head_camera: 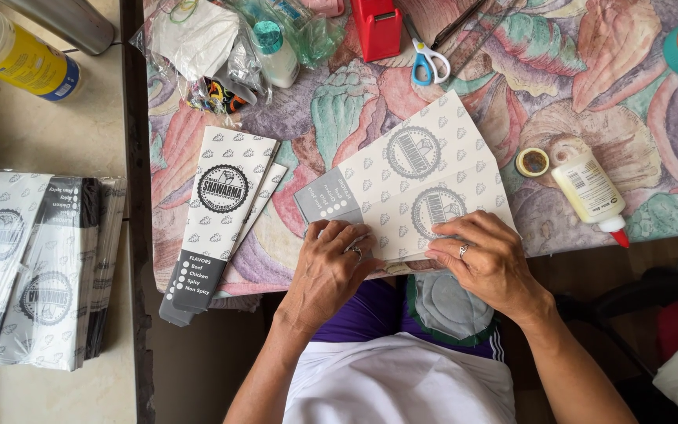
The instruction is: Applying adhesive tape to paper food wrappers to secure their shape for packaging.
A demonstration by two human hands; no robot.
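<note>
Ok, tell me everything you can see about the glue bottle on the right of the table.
The glue bottle is white plastic with a pale printed label and a red pointed cap. It lies on its side on the flowered tablecloth, cap aimed toward the near right table edge. It looks closed; how full it is cannot be told. A small tape roll sits just to its left, close by or barely touching. Neither hand touches it: the right hand and left hand press on the printed paper sheet further left.
</note>
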